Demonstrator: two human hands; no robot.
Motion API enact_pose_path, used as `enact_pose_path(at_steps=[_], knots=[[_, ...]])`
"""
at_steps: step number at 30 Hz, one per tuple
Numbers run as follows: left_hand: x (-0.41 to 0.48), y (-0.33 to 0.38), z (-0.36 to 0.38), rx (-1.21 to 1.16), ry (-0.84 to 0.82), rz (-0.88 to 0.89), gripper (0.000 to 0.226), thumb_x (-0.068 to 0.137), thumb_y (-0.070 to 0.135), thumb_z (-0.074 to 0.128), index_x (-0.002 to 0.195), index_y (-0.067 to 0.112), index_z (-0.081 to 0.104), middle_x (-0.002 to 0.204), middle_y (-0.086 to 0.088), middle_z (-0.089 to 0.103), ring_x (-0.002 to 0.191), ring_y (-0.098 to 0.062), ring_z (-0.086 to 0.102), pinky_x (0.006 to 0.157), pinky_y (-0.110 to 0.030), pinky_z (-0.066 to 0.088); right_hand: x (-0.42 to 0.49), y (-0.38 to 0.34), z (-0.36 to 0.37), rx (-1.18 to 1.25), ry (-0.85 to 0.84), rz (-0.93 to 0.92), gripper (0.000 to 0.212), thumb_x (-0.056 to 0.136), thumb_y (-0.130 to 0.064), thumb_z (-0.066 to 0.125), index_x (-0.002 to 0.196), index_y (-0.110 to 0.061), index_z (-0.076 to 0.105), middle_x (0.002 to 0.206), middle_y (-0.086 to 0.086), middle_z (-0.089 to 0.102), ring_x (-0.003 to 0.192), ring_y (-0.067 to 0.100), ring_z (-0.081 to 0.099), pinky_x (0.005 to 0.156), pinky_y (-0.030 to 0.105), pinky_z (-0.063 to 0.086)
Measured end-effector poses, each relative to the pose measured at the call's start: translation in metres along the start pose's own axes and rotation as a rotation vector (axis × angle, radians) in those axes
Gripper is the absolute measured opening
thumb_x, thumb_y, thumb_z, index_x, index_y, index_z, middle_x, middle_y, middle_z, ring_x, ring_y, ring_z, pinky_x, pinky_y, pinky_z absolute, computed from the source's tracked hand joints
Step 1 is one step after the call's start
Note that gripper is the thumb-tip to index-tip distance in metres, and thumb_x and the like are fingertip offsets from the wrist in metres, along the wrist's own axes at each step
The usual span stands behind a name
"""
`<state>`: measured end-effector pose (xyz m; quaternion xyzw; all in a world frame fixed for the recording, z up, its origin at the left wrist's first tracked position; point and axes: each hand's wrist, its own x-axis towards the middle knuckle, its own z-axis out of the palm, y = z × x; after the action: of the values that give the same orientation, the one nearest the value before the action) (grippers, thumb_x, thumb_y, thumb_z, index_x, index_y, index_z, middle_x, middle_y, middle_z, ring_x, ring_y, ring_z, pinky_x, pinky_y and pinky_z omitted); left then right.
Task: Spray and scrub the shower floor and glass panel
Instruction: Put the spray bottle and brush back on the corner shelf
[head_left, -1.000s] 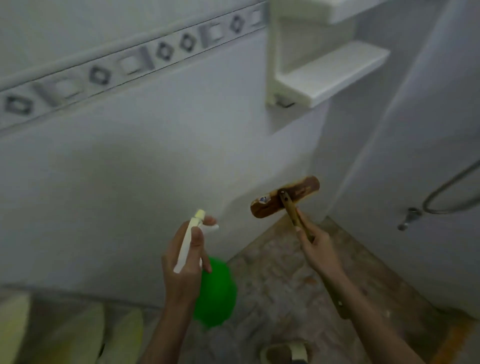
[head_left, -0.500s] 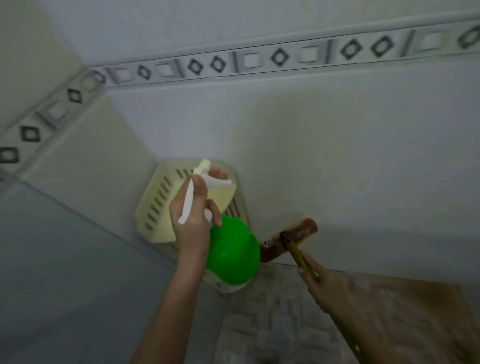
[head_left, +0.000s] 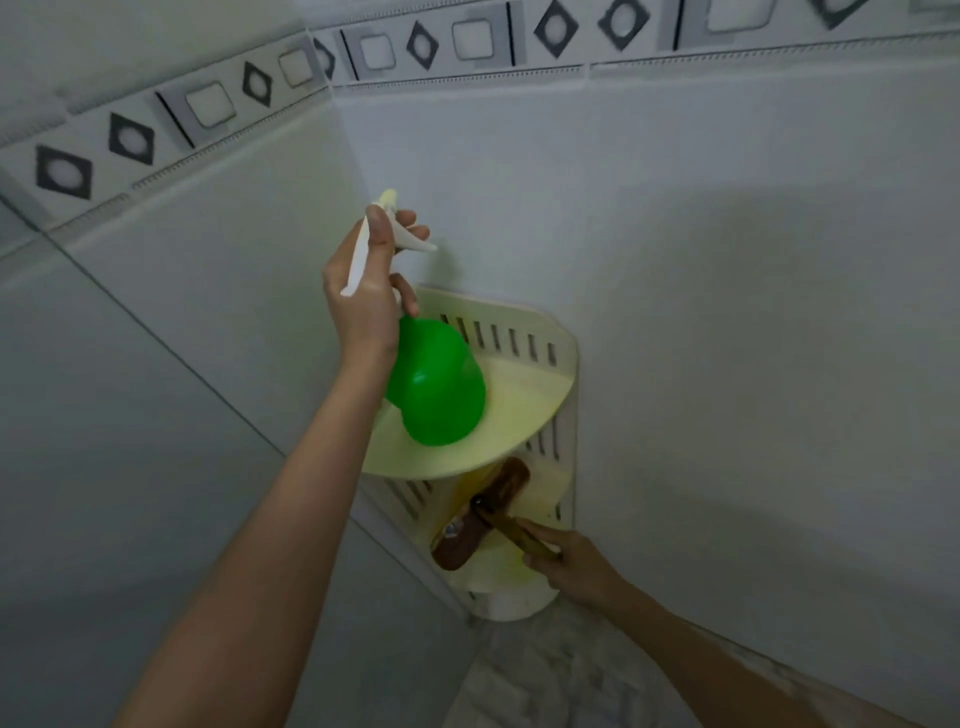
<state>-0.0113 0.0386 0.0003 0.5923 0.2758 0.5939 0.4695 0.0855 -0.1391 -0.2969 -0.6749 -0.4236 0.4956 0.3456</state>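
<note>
Your spray bottle (head_left: 436, 384) now hangs over the upper tier of the cream corner shelf (head_left: 524, 395), where a second ago it was out over the open floor and you faced the far wall. You have turned into the tiled corner and lifted the bottle toward the shelf. I judge that this means either a pause in the spraying or that you are about to set it down, since the nozzle no longer faces the floor.

The bottle's long axis runs steeply, green belly low and toward you, white trigger head (head_left: 395, 228) high. The nozzle points up and to the right at the wall tiles (head_left: 727, 260), not at the glass panel (head_left: 104, 467) on your left.

The fingers of your left hand (head_left: 363, 306) are wrapped tightly round the bottle's neck, thumb on the head. The fingers of your right hand (head_left: 566, 561) are curled round the handle of the scrub brush (head_left: 483, 514), whose brown head lies slanted in front of the lower tier; I cannot tell whether it touches. The shower floor (head_left: 545, 686) shows only at the bottom edge.
</note>
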Motion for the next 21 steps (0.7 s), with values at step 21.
enact_pose_path(at_steps=[21], knots=[[0.010, -0.054, -0.010, 0.291, -0.034, 0.006, 0.019, 0.091, 0.029, 0.074, 0.106, 0.028, 0.063, 0.094, 0.010, 0.070, 0.075, -0.013, 0.073, 0.068, -0.024, 0.056, 0.091, 0.018, 0.017, -0.745, 0.240, -0.053, 0.042, 0.101, -0.034, 0.039, 0.142, -0.027, 0.043, 0.119, 0.007, 0.055, 0.106, 0.025, 0.055, 0.079, 0.034, 0.049]])
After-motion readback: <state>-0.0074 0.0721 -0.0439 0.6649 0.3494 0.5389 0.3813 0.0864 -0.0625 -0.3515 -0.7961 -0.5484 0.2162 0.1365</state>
